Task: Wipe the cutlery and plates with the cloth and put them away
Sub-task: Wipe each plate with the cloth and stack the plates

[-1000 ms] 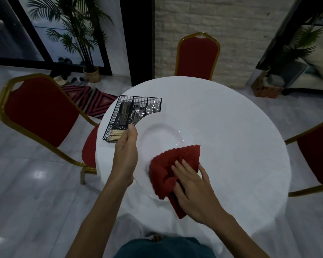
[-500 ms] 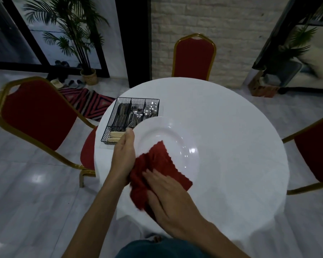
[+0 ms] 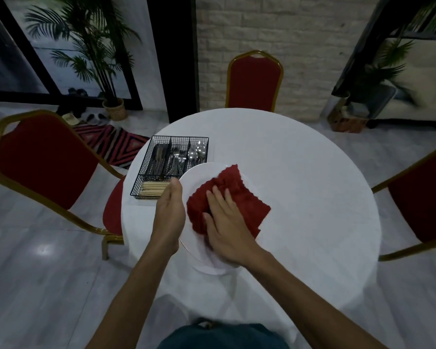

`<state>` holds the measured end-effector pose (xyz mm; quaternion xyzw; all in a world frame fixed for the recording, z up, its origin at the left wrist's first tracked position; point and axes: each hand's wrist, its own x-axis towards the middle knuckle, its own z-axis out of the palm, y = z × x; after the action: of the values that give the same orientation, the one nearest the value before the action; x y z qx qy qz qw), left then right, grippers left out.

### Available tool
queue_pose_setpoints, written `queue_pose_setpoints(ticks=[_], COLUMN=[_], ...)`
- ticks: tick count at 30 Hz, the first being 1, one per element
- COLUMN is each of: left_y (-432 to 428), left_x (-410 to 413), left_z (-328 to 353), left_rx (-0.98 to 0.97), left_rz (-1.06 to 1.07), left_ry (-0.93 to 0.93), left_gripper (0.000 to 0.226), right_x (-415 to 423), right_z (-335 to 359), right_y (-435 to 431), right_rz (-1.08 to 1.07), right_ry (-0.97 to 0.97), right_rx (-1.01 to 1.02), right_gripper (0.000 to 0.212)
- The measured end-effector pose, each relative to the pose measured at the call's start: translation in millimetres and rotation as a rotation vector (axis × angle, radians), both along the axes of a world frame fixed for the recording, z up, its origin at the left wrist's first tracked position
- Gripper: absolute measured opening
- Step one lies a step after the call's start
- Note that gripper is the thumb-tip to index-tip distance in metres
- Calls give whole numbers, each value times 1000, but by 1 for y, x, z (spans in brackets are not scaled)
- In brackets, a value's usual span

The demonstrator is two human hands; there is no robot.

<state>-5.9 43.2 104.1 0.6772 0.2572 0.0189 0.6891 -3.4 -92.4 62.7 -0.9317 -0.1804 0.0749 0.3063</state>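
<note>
My left hand point(image 3: 170, 215) grips the plate point(image 3: 197, 173) by its rim while my right hand point(image 3: 227, 222), fingers flat, presses the cloth point(image 3: 239, 192), best swept in overlapping arcs.

The plate point(image 3: 195, 178) at centre is white, smooth and glossy, like glazed ceramic. The red cloth point(image 3: 239, 200) on it is matt and nubbly, with a wavy edge. The white tablecloth point(image 3: 300, 197) is plain matt fabric. Left of centre, the basket point(image 3: 146, 170) is black wire mesh, the spoons point(image 3: 196, 152) are bright polished metal, and the chopsticks point(image 3: 152, 192) look like pale, bare wood. The chair point(image 3: 43, 159) at left has red matt upholstery and a shiny gold metal frame. The floor point(image 3: 43, 248) is grey, polished and reflective. The wall point(image 3: 287, 34) at top is rough, pale stone brick. The rug point(image 3: 116, 144) is woven.
</note>
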Motion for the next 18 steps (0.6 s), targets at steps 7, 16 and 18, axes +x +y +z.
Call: queue_pose_setpoints(ticks=[7,16,18], left_y=[19,2,-15], left_x=[1,-13,-17], left_z=[-2,-3,-4], left_rx=[-27,-91,-86], left_rz=[40,44,-22], left_ry=[24,58,69], left_gripper=[65,58,60], right_x=[-64,-2,7], right_z=[6,-11,2], right_y=[-2,-60,-49], right_rz=[219,-111,-212], right_ry=[-62,-260,-245], right_rx=[157,95,141], right_gripper=[56,31,30])
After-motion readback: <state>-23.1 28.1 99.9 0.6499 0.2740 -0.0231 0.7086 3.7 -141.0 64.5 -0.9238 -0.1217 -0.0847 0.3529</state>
